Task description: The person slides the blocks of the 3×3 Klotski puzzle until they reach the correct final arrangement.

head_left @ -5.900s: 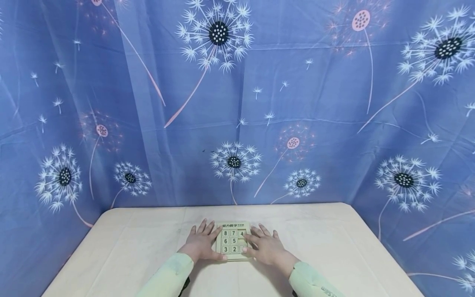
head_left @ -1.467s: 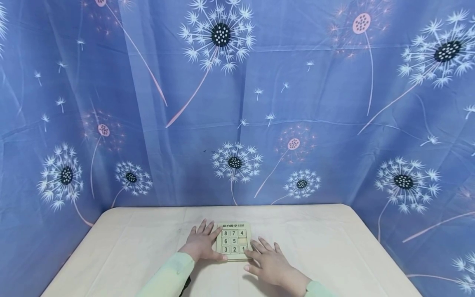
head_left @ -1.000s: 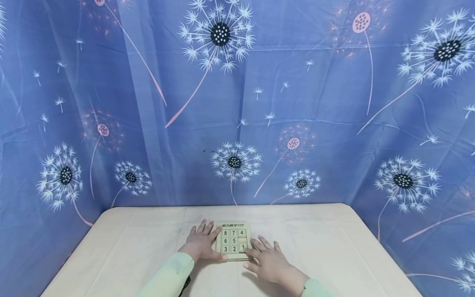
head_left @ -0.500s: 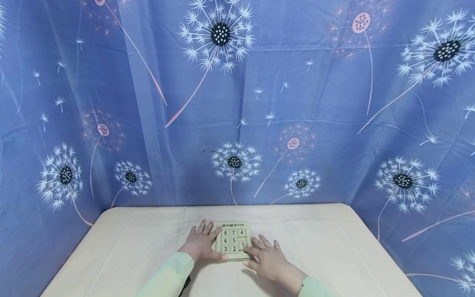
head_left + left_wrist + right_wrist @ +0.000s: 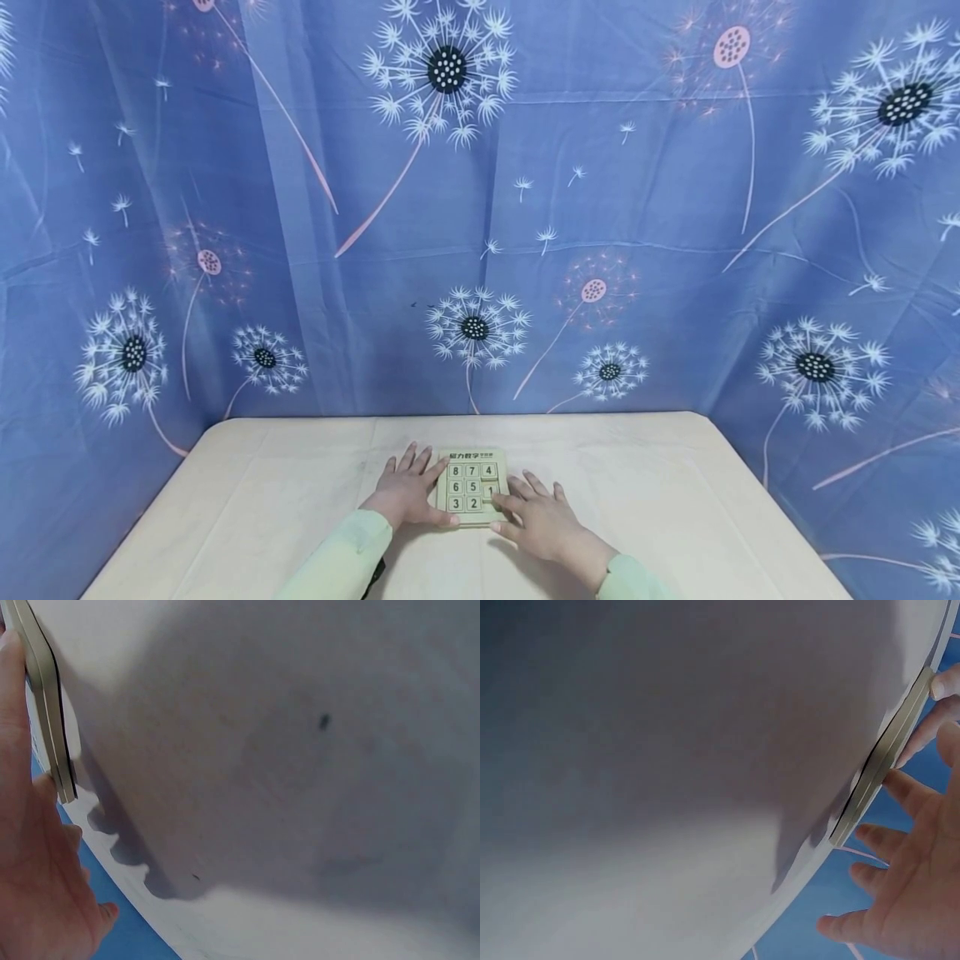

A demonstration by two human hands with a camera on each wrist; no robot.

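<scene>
Head view. One number puzzle board [image 5: 472,456], pale greenish, laid flat near the middle of a cream desk [image 5: 637,467]; a printed heading is borne along its far edge. Eight numbered tiles are counted: 8, 7, 4 in the far row; 6, 5 in the middle row; 3, 2 in the near row; and tile 1 [image 5: 490,492] in the right column. Tile 1 has been shifted from the near row, where it was seen moments earlier, almost level with the 5; a slight lag is judged to remain. By that shift the bottom-right slot [image 5: 489,507] has been left bare beside tile 2 [image 5: 474,503], so the vacancy is judged to be nearly relocated by one row. The left hand [image 5: 408,492] is spread wide, its forefinger and thumb rested on the board's left side, apparently for steadying. The right hand [image 5: 542,515] is held with fingers apart, a fingertip placed at tile 1's near edge, nothing being gripped. Behind, a blue dandelion-printed curtain [image 5: 637,192] is hung.

Left wrist view. The board's side edge is shown at upper left, touched by the left hand; a dark speck [image 5: 324,721] is noted on the desk.

Right wrist view. The board's edge is shown at right; the right hand's fingers [image 5: 877,844] are spread beside it. The tiles are not shown.
</scene>
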